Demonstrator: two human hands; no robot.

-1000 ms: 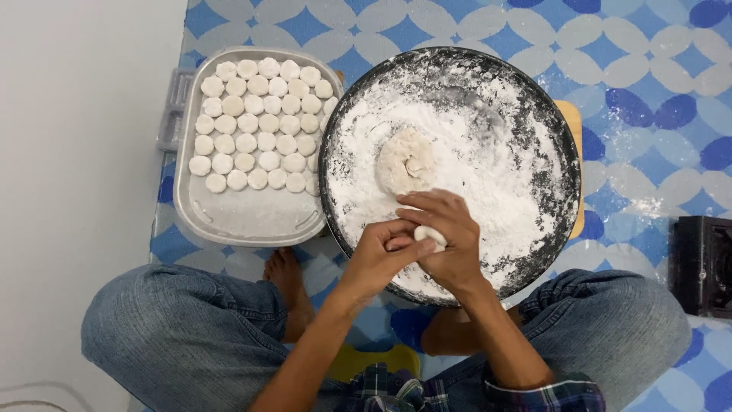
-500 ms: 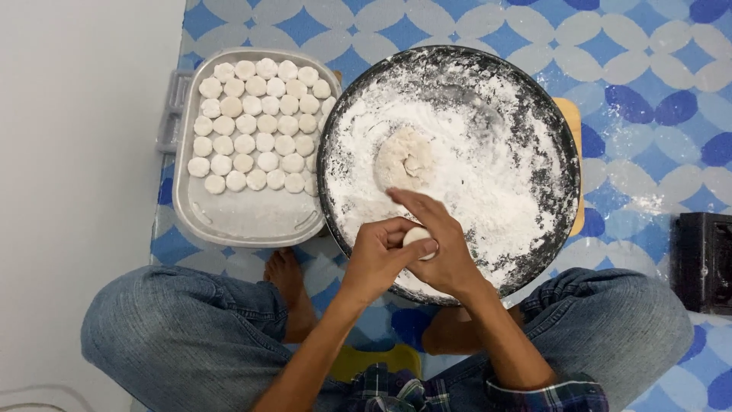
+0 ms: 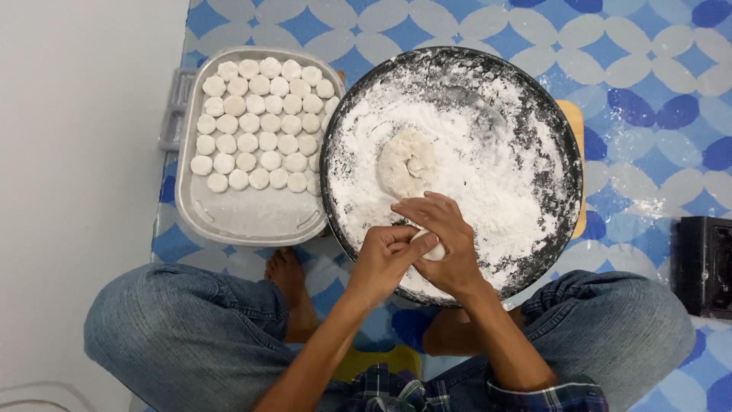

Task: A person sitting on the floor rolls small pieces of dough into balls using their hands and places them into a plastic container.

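Over the near rim of a big black round pan (image 3: 560, 145) dusted with white flour, both my hands press one small white dough ball (image 3: 431, 248) between them. My left hand (image 3: 385, 259) cups it from the left; my right hand (image 3: 446, 240) closes over it from above and the right. A larger lump of dough (image 3: 406, 162) lies in the flour near the pan's middle. To the left stands a rectangular metal tray (image 3: 244, 217) with several rows of small white dough balls (image 3: 259, 122) filling its far half.
I sit cross-legged in blue jeans on a blue and white patterned mat (image 3: 648, 61); a bare foot (image 3: 290, 282) lies below the tray. A white wall or floor (image 3: 76, 152) runs along the left. A black box (image 3: 701, 263) sits at the right edge.
My hands have kept working the small dough ball in about the same spot, the fingers shifting slightly around it. The pan, tray and lump have stayed put.
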